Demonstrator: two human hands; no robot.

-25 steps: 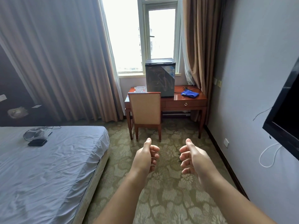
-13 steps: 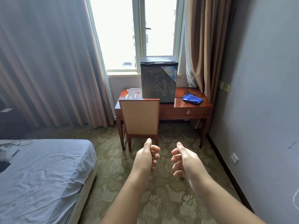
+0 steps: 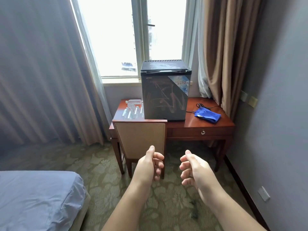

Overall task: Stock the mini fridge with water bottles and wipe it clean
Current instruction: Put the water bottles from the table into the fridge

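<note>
On the wooden desk (image 3: pixel 196 124) below the window (image 3: pixel 131 35), the mini fridge (image 3: pixel 165 90) stands at the middle of the top, door closed. Water bottles (image 3: pixel 133 110) lie in a cluster at the desk's left edge, just beside the fridge's left side. A blue cloth (image 3: pixel 207 115) lies near the right edge, well apart from the bottles, with a black cable beside it. A chair (image 3: pixel 140 139) stands against the desk's front left edge. Compared with the frame half a second earlier, the desk, fridge and chair fill more of the view and the bed (image 3: pixel 36 197) shows only at the lower left corner; both arms are held out much as before. The left hand (image 3: pixel 149 165) has loosely curled fingers, thumb up, and grasps nothing. The right hand (image 3: pixel 194 168) is likewise loosely curled and empty. Neither touches any object. A triangular sticker on the fridge door's upper right corner bears the numeral "10"; its smaller print is too small to read. A small logo at the door's upper left is illegible.
</note>
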